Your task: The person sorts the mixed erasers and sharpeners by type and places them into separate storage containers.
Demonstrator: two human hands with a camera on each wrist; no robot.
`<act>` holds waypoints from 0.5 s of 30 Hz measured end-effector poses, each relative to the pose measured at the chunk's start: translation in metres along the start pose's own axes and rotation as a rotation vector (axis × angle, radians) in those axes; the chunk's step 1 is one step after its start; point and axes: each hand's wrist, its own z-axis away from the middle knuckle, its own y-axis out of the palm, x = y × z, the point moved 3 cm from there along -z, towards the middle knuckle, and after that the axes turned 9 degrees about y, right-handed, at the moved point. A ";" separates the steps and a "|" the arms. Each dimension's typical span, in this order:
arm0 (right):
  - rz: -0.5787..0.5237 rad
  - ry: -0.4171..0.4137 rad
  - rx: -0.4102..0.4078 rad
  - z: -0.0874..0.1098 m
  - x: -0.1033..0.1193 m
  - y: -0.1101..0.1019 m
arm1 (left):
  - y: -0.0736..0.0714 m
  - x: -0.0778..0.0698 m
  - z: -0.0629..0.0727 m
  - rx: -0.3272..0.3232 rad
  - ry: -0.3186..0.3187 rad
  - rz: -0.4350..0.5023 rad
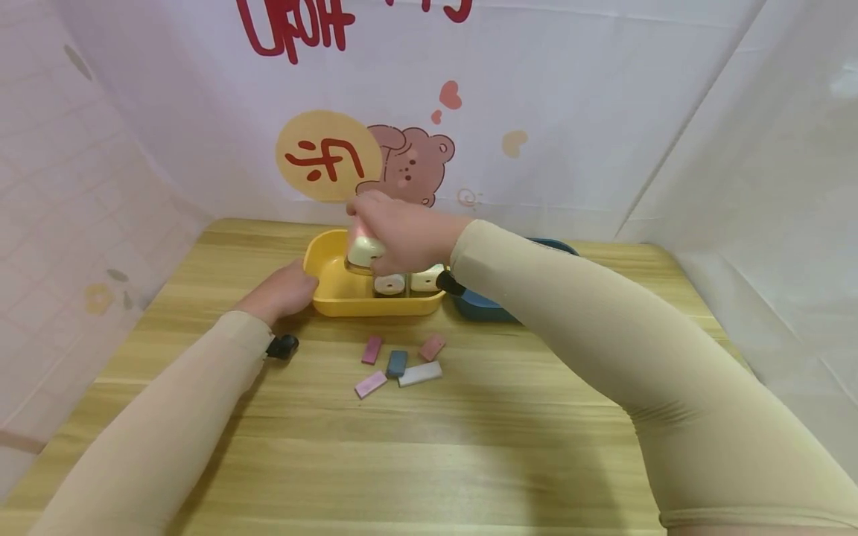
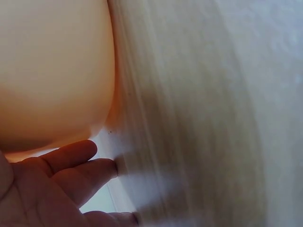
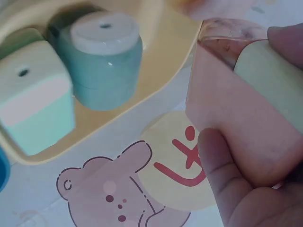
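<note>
My right hand (image 1: 415,231) holds a pencil sharpener (image 3: 236,109) above the yellow tray (image 1: 375,307). It is pink with a pale green end and a clear part, gripped between thumb and fingers. Two more pencil sharpeners stand inside the tray at its right: a rounded teal one (image 3: 106,85) with a white top, and a boxy mint one (image 3: 40,104), each with a hole facing up. At the tray's left end, my left hand (image 1: 284,289) touches the outer wall; in the left wrist view its fingers (image 2: 75,156) lie fairly straight against the underside edge.
A dark blue tray (image 1: 485,311) stands right of the yellow one, partly hidden by my right forearm. Several small rectangular blocks, among them a blue one (image 1: 397,363) and a white one (image 1: 420,374), lie on the wooden table in front. A printed cloth (image 1: 570,112) hangs behind.
</note>
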 end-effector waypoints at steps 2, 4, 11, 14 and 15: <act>0.033 0.008 0.000 -0.010 0.003 0.000 | 0.000 0.000 0.000 -0.001 0.001 -0.008; 0.052 0.014 0.008 -0.018 0.006 0.002 | 0.001 0.000 0.000 -0.004 0.010 -0.012; 0.127 0.011 0.051 -0.042 0.017 0.013 | 0.001 0.000 -0.002 -0.019 0.059 0.015; 0.156 0.017 0.051 -0.050 0.018 0.017 | 0.001 0.000 -0.003 -0.026 0.070 0.031; 0.163 0.021 0.052 -0.052 0.019 0.018 | 0.001 0.000 -0.003 -0.028 0.069 0.034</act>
